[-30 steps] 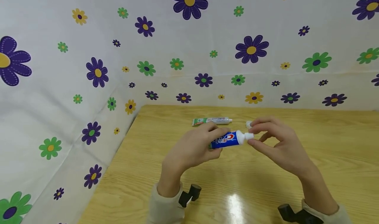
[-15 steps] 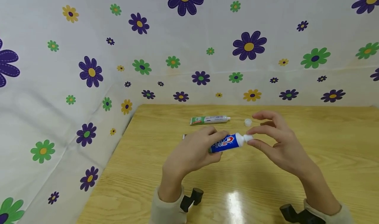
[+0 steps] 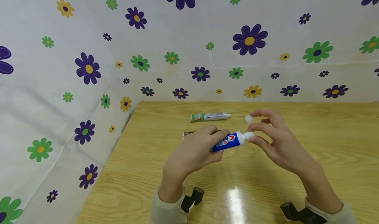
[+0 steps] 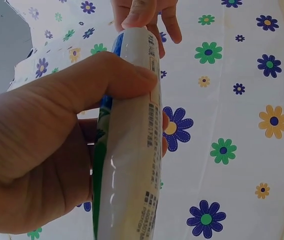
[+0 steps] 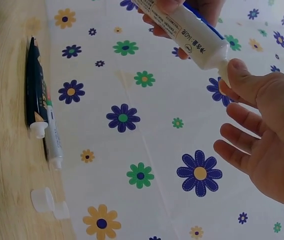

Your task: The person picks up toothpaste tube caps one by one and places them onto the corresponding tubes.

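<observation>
We see the left hand (image 3: 193,151) gripping the blue tube (image 3: 228,142), hiding much of it. The right hand (image 3: 281,145) pinches its partly hidden white cap (image 3: 249,135).

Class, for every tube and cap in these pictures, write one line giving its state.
Blue tube: gripped in the left hand, raised off the table.
Its white cap: at the nozzle, pinched by the right hand; whether loosened cannot be told.
Green-and-white tube: lying on the table, apparently uncapped.
Dark tube: lying on the table, apparently uncapped.
Wider loose cap: off, on the table.
Smaller loose cap: off, beside it.
</observation>
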Tool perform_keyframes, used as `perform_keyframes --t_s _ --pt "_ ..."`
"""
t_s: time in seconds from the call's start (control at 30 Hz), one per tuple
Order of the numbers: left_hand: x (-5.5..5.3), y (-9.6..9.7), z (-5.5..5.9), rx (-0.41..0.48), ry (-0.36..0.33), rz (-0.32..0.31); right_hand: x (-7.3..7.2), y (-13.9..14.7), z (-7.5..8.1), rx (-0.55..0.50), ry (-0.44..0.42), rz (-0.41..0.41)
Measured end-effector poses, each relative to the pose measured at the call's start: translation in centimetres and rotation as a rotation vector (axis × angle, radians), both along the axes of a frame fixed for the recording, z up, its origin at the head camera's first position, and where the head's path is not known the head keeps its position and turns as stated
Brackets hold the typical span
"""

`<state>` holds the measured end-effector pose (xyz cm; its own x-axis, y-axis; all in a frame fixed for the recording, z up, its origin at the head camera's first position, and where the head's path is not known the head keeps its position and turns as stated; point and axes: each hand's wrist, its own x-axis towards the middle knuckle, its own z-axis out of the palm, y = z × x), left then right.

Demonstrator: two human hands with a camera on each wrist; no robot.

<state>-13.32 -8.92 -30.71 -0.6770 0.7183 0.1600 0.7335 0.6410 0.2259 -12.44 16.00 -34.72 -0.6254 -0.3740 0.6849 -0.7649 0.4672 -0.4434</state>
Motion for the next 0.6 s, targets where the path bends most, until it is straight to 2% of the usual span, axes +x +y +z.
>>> perform_keyframes --t_s 0.17,0.33,0.6 --pt "0.25 0.31 0.01 -0.043 0.050 0.006 0.05 0.26 0.02 0.059 -0.021 -0.035" --pt "0.40 0.54 0.02 -0.079 0.073 0.020 0.02 0.45 0.05 0.102 -0.055 -0.044" --pt "0.46 1.01 0.11 -0.126 0.077 0.034 -0.11 0.73 -0.09 0.132 -0.174 -0.039"
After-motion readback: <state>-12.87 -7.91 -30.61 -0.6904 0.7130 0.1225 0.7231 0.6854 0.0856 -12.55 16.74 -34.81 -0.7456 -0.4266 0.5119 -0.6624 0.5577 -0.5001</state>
